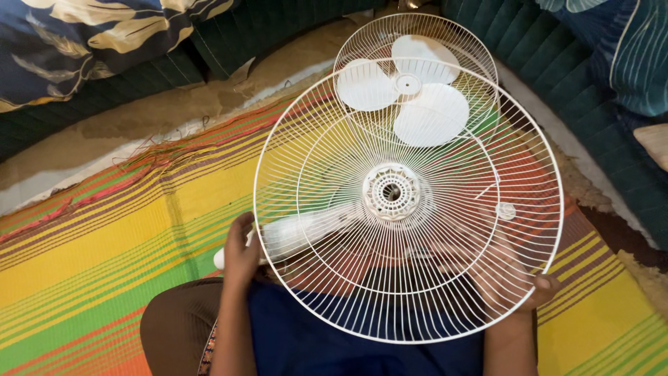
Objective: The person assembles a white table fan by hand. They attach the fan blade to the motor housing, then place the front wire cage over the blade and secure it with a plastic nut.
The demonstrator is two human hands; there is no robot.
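White wire makes up the round fan guard (410,202) that we hold out flat in front of us, over our lap and above the striped mat (90,257). Our left hand (240,254) curls around its rim at the lower left, and it seems also to lie against the white fan body (299,233) that shows through the wires beneath, though we cannot tell how much of that it grips. Our right hand (525,282) closes on the rim at the lower right, fingers seen through the mesh and thumb over the edge.

We judge the guard light but springy: thin spokes run from a plastic hub (392,192) to two hoops, and they would bend or snag if squeezed. The outer rim is the stiffest part, so a hold on opposite sides of it, as now, looks soundest; the painted wire may be somewhat slick.

Farther away on the mat lies a second guard (480,63) with a white three-blade propeller (407,87) resting in it, touching or just under the far edge of the one we hold.

We see no package or sign. A small round white disc (506,211) sits on the spokes right of the hub; whether it bears a mark is too small to tell. Dark green cushions (605,139) and leaf-printed fabric (83,35) border the mat.
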